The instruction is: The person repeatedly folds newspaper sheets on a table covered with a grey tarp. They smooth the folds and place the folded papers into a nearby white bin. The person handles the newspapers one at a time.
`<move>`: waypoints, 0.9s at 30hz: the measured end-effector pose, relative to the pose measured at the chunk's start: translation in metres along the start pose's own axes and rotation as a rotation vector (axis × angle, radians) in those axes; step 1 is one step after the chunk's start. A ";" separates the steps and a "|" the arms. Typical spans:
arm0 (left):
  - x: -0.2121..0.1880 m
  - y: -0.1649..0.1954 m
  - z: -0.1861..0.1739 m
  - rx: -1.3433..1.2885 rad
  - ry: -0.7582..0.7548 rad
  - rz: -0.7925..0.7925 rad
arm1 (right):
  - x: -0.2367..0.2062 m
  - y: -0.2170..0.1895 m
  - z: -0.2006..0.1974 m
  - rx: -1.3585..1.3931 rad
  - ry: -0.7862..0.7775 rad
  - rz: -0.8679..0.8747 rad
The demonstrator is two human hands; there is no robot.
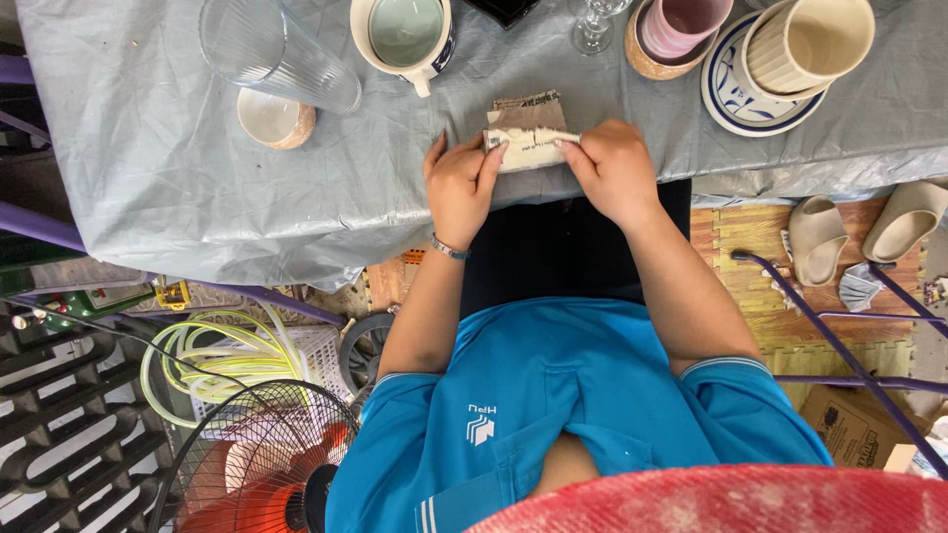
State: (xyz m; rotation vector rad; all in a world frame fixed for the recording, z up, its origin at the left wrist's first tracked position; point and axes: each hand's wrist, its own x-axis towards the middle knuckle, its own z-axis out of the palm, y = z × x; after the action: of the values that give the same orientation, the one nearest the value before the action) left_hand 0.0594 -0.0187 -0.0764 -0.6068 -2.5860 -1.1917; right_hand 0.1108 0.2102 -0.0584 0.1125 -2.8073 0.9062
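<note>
A small beige paper packet (526, 140) lies at the near edge of a table covered with a grey-blue cloth (168, 168). My left hand (460, 184) pinches the packet's left end; a thin bracelet circles that wrist. My right hand (612, 170) grips the packet's right end, the fingers curled over its torn top strip. A second piece of brown paper (529, 105) sits just behind the packet.
On the cloth stand a clear ribbed glass (274, 51), a small cream bowl (274, 120), a white mug (405, 38), a wine glass base (592, 32), a pink cup (681, 30) and a ribbed cream cup on a blue-patterned plate (760, 94). A fan (259, 464), hose coil (212, 360) and sandals (818, 237) are on the floor.
</note>
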 end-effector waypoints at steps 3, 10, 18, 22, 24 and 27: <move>0.011 0.004 0.016 0.070 0.127 -0.134 | 0.023 -0.002 0.012 0.056 0.093 0.136; 0.015 0.018 0.022 0.414 0.177 0.032 | 0.035 -0.018 0.032 -0.216 0.310 0.071; 0.017 0.011 0.018 0.335 -0.301 0.182 | 0.028 -0.004 0.021 -0.342 -0.076 -0.081; 0.015 0.013 0.014 0.439 -0.327 0.210 | 0.023 -0.002 0.015 -0.330 -0.136 -0.066; 0.013 0.013 0.012 0.433 -0.350 0.191 | 0.021 -0.006 0.015 -0.340 -0.134 -0.042; 0.011 0.014 0.011 0.390 -0.336 0.183 | 0.021 -0.013 0.013 -0.357 -0.119 0.003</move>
State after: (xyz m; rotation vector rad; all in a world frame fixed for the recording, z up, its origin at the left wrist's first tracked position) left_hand 0.0553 0.0011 -0.0704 -0.9935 -2.8432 -0.5422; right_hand 0.0897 0.1919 -0.0568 0.1138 -3.0265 0.3983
